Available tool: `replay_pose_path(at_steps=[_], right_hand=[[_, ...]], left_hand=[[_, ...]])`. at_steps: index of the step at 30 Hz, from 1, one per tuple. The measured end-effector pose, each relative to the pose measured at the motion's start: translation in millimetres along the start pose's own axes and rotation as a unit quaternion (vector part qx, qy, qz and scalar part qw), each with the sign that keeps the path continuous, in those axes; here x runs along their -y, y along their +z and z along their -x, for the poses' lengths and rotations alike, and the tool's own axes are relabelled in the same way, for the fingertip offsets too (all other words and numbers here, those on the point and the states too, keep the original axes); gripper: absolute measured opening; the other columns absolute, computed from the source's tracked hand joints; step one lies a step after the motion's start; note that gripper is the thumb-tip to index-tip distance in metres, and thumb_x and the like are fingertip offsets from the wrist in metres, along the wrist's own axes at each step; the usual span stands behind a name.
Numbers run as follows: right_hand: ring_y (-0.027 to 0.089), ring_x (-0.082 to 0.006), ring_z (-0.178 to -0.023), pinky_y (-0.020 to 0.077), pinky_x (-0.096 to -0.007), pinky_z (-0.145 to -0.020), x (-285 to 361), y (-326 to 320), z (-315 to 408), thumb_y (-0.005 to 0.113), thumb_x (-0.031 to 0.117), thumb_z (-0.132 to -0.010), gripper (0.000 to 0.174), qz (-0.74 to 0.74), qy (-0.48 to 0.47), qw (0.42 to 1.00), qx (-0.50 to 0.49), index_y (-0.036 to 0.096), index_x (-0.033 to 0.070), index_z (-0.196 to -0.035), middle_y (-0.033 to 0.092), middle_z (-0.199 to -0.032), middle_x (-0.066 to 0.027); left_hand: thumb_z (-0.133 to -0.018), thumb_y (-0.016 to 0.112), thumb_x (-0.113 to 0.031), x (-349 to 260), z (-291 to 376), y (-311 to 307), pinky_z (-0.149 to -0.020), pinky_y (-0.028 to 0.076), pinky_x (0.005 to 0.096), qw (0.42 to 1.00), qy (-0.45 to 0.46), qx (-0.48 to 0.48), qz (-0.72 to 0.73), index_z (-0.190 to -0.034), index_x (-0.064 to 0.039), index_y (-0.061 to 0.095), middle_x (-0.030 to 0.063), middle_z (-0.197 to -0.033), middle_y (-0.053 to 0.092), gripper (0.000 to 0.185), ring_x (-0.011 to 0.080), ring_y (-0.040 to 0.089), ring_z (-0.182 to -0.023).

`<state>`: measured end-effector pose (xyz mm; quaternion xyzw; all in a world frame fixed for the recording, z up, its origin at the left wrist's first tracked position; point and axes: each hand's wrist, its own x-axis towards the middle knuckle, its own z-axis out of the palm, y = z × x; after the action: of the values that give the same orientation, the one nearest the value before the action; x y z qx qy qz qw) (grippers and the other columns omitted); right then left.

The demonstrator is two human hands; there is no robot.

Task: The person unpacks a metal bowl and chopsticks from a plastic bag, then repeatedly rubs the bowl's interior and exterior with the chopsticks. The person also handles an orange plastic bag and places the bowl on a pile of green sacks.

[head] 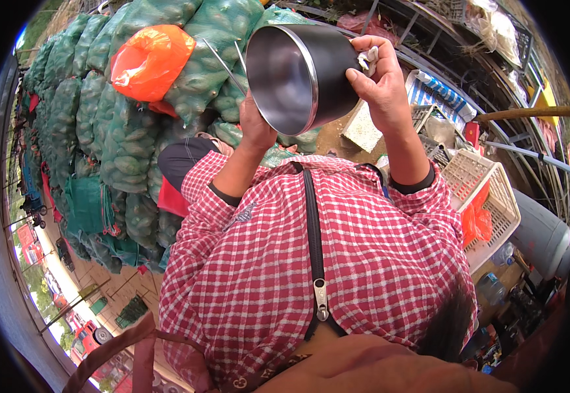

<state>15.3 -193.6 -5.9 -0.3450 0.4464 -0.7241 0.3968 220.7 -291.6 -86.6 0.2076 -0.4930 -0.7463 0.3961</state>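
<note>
A round metal pot (331, 73), black outside with a shiny steel inside and rim, is tipped on its side in front of my chest. Its mouth faces left. My left hand (258, 120) grips it at the lower rim. Two thin metal rods (225, 67), perhaps chopsticks, stick up beside that hand; their lower ends are hidden. With thumb and fingers, my right hand (381, 81) pinches a crumpled white tissue or cloth (368, 60) against the outside of the pot near its base.
Stacked green mesh sacks (128, 152) of produce fill the left, with an orange plastic bag (152, 61) on them. To the right stand a beige plastic crate (496, 216), a grey gas cylinder (543, 233) and a metal rack (427, 34). A white foam block (362, 127) lies beyond the pot.
</note>
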Motion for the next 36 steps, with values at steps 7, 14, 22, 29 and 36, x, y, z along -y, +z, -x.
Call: replay_pose_path(at_steps=[7, 14, 22, 29, 36], right_hand=[[0.048, -0.0035, -0.072, 0.0424, -0.0180, -0.060, -2.5, -2.1, -3.6, 0.069, 0.004, -0.082, 0.041, 0.022, -0.006, 1.000, 0.002, 0.046, 0.005, -0.115, 0.050, -0.090, 0.0014], [0.047, -0.0030, -0.075, 0.0418, -0.0180, -0.064, -1.6, -1.9, -3.8, 0.067, 0.003, -0.083, 0.036, 0.009, 0.006, 1.000, 0.001, 0.049, 0.004, -0.115, 0.050, -0.088, 0.0019], [0.049, -0.0037, -0.072, 0.0426, -0.0187, -0.061, -5.5, -2.4, -4.3, 0.068, 0.004, -0.083, 0.039, 0.027, -0.006, 1.000, 0.009, 0.047, 0.005, -0.116, 0.051, -0.088, 0.0010], [0.050, -0.0040, -0.073, 0.0429, -0.0189, -0.061, -4.1, -3.8, -4.5, 0.069, 0.005, -0.083, 0.039, 0.037, 0.008, 0.999, 0.008, 0.048, 0.005, -0.116, 0.052, -0.087, 0.0007], [0.053, -0.0053, -0.082, 0.0448, -0.0207, -0.074, -13.5, -5.4, -7.9, 0.063, 0.009, -0.090, 0.022, 0.012, -0.030, 0.999, -0.022, 0.055, 0.003, -0.110, 0.057, -0.093, -0.0003]], left_hand=[[-0.099, 0.043, -0.009, 2.1, -2.4, -4.8, -0.084, 0.053, 0.0312, 0.945, 0.142, 0.026, -0.295, -0.130, 0.004, 0.049, 0.0127, -0.113, 0.065, 0.033, 0.0183, 0.064, -0.098], [-0.101, 0.041, -0.012, 2.2, -0.4, -5.7, -0.084, 0.054, 0.0315, 0.999, 0.012, -0.018, -0.025, -0.131, 0.004, 0.048, 0.0130, -0.117, 0.063, 0.035, 0.0183, 0.064, -0.100], [-0.105, 0.034, -0.026, -4.7, -0.5, 2.0, -0.089, 0.052, 0.0329, 0.998, 0.008, -0.028, -0.053, -0.132, 0.003, 0.049, 0.0125, -0.121, 0.061, 0.042, 0.0191, 0.063, -0.106], [-0.105, 0.032, -0.026, -10.9, 1.8, 7.5, -0.088, 0.053, 0.0335, 0.897, 0.158, 0.001, -0.413, -0.131, 0.003, 0.049, 0.0125, -0.117, 0.063, 0.042, 0.0191, 0.064, -0.101], [-0.105, 0.033, -0.027, 5.5, -0.1, -2.9, -0.089, 0.052, 0.0342, 0.973, -0.111, -0.074, 0.189, -0.130, 0.003, 0.050, 0.0112, -0.118, 0.063, 0.042, 0.0203, 0.063, -0.105]])
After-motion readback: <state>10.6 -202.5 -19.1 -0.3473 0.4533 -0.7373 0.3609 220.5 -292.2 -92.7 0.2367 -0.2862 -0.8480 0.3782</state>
